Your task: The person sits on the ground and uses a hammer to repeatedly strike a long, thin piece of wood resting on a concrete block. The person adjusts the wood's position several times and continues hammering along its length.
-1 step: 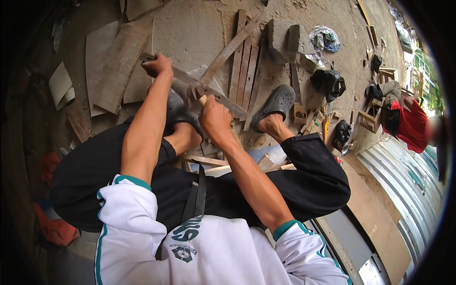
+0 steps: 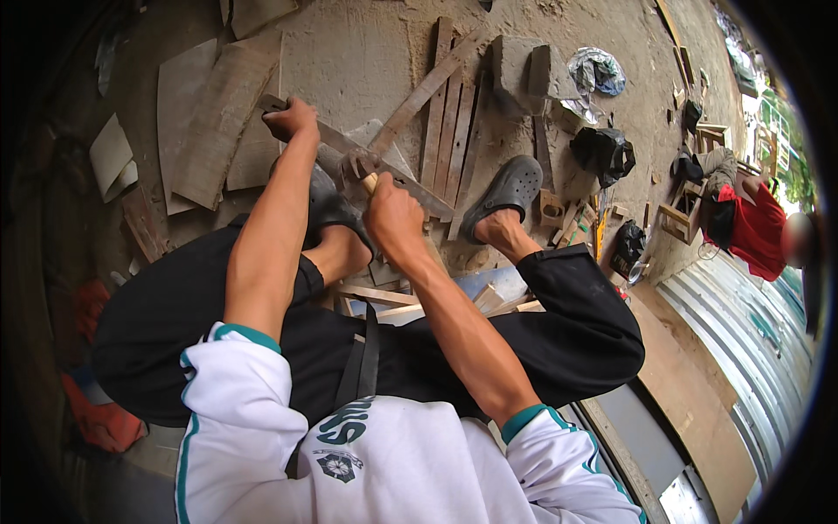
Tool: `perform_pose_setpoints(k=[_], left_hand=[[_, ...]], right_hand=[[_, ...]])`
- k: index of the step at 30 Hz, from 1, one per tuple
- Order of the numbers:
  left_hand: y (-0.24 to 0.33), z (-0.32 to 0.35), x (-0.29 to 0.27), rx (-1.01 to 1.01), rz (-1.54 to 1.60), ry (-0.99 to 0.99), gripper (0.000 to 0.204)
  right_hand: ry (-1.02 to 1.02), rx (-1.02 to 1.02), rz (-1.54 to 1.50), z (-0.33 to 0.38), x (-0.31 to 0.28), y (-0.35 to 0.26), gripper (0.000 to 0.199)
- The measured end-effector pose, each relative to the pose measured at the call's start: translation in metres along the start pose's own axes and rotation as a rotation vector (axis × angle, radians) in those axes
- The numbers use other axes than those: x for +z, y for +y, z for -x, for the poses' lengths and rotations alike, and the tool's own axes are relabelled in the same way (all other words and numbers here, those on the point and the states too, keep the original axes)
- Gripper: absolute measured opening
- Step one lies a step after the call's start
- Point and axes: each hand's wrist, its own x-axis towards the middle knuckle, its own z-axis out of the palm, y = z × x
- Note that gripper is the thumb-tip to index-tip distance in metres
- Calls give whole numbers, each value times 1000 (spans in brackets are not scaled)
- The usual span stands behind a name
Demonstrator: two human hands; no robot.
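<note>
**A:** Nothing has shifted since the earlier frame: both your hands sit exactly where they were.

**B:** Where is the piece?

**A:** The long grey weathered wooden slat (image 2: 426, 197) lies slantwise on the bare concrete floor (image 2: 367, 61), just ahead of your feet. One end is under your left hand (image 2: 292, 122). The other end points towards the dark grey perforated rubber clog (image 2: 511, 188) on your right foot.

**B:** And my grip?

**A:** Your left fingers are curled tight round the slat's far end. Your right hand (image 2: 393, 217) is fisted round the pale wooden handle of the claw-headed metal hammer (image 2: 353, 163). Its head rests on the slat between your hands.

**B:** How do I work it well?

**A:** I'd say keep your weight pressing down through the left arm so the slat cannot jump or twist. Move the handle slowly from the wrist instead of jerking it. Whether the claw has caught a nail is too small to tell, so check the bite by feel first. The thin brown wooden batten (image 2: 428, 87) crosses just beyond the head, so keep the hammer from snagging it. Keep your toes back from the slat's edge.
</note>
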Motion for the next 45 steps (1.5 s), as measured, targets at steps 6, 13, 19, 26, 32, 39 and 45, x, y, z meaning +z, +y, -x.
perform_pose_setpoints(k=[6,13,19,26,32,39,45], left_hand=[[0,-1,-4,-39,-10,20,30],[4,-1,-7,-83,-34,-14,42],[6,1,-6,-65,1,19,42],[11,10,-7,-49,6,36,34],[1,-2,-6,-51,34,48,34],[5,-1,0,-19,47,49,32],[-3,-7,-3,3,88,53,33]], right_hand=[[-26,12,-40,2,5,-16,17],[-60,-101,21,6,3,-15,18],[2,-79,-21,10,15,3,19],[39,11,-34,2,12,12,19],[-11,-91,-63,7,19,18,23],[18,-62,-57,14,14,28,26],[21,-5,-95,12,29,34,29]])
